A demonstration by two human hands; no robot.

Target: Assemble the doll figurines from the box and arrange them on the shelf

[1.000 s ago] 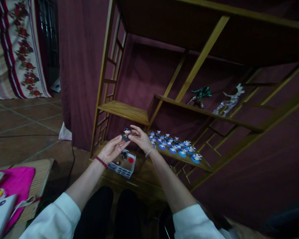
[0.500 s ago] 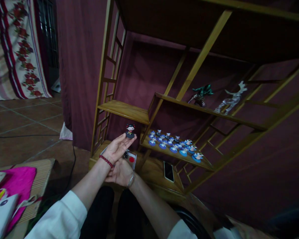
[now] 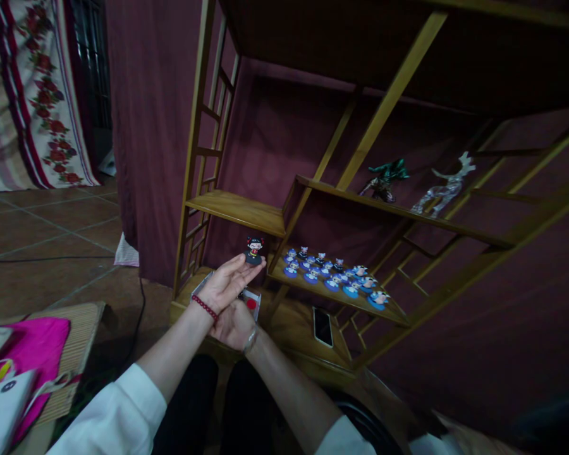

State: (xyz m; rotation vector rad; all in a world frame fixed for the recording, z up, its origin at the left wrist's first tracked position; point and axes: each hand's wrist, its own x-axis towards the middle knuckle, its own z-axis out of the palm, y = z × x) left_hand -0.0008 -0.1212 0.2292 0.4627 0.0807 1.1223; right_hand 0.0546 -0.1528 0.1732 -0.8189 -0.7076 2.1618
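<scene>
My left hand (image 3: 228,283), with a red bead bracelet at the wrist, grips a small figurine (image 3: 255,248) by its dark round base. The figurine stands upright, with black hair, red hair ornaments and a red and yellow outfit. Just below, my right hand (image 3: 237,323), wearing a silver bracelet, lies palm up and loosely cupped, empty. Its fingers pass partly behind my left wrist. Behind both hands, a box (image 3: 253,304) with a red round spot rests on the bottom board, mostly covered by them.
A wooden shelf unit (image 3: 237,212) rises ahead. Several small figurines (image 3: 332,282) stand in rows on its lower right shelf, near a phone (image 3: 322,327). Higher up are a green ornament (image 3: 386,180) and a clear deer ornament (image 3: 442,189). A mat-topped table (image 3: 78,354) is at left.
My left hand and the figurine have shifted slightly right. My right hand's fingers have drawn in behind the left wrist. The shelf contents look unchanged.
</scene>
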